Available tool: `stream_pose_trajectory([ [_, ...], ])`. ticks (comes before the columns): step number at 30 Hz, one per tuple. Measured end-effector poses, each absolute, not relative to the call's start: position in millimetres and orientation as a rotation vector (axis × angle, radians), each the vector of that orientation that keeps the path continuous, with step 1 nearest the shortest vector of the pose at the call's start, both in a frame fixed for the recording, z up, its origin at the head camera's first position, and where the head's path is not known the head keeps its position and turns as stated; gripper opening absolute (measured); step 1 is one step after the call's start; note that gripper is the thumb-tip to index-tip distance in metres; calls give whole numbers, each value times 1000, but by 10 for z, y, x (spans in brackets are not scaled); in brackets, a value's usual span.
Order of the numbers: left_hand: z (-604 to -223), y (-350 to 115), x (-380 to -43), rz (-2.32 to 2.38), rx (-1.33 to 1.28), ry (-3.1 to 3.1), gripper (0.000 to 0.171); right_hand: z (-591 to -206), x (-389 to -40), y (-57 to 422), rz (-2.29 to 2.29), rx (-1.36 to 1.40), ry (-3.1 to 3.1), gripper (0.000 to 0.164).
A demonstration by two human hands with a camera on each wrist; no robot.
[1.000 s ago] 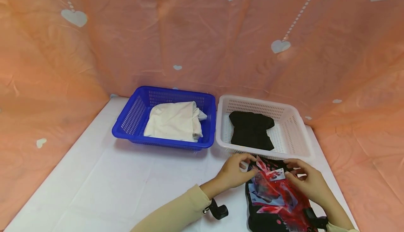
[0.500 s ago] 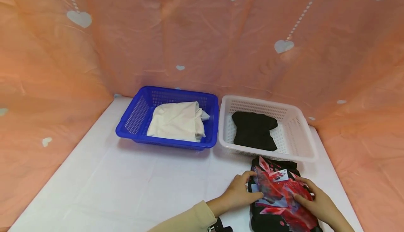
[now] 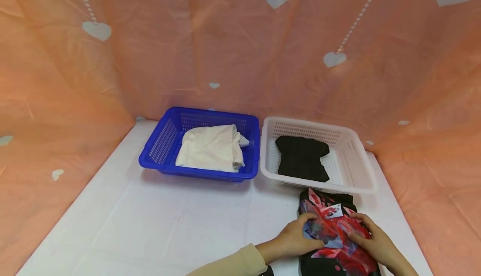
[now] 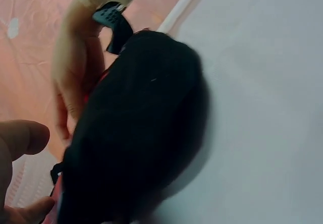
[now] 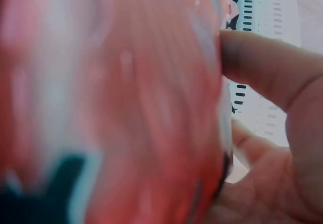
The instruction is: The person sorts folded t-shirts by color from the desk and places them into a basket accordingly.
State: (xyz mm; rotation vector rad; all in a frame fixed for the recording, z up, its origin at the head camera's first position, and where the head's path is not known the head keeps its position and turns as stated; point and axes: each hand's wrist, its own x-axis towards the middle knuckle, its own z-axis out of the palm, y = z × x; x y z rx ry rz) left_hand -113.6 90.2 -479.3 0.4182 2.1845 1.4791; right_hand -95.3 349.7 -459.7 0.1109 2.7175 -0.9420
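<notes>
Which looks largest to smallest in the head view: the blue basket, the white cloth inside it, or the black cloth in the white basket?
1. blue basket
2. white cloth
3. black cloth, in the white basket; it looks only somewhat smaller than the white cloth.

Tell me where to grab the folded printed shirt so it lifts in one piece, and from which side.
Take the printed shirt by its two long side edges, one hand from each side, fingers tucked under the fold. It lies as a flat folded bundle on the table, and the left hand and right hand already sit at those edges. Gripping only the top layer would probably let it unfold.
</notes>
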Motion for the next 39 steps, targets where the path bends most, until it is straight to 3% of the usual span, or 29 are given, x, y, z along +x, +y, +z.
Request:
stream_pose_trajectory([
  [17, -4816, 892, -1138, 1462, 506, 2192, 53, -4547, -973, 3476, -1224, -144, 2458, 51],
  [32, -4406, 608, -1203, 1564, 962, 2133, 54, -4307, -788, 3325, -1417, -446, 2382, 39],
  [39, -4191, 392, -1295, 1677, 1137, 2044, 58, -4102, -788, 3256, -1746, -568, 2131, 54],
])
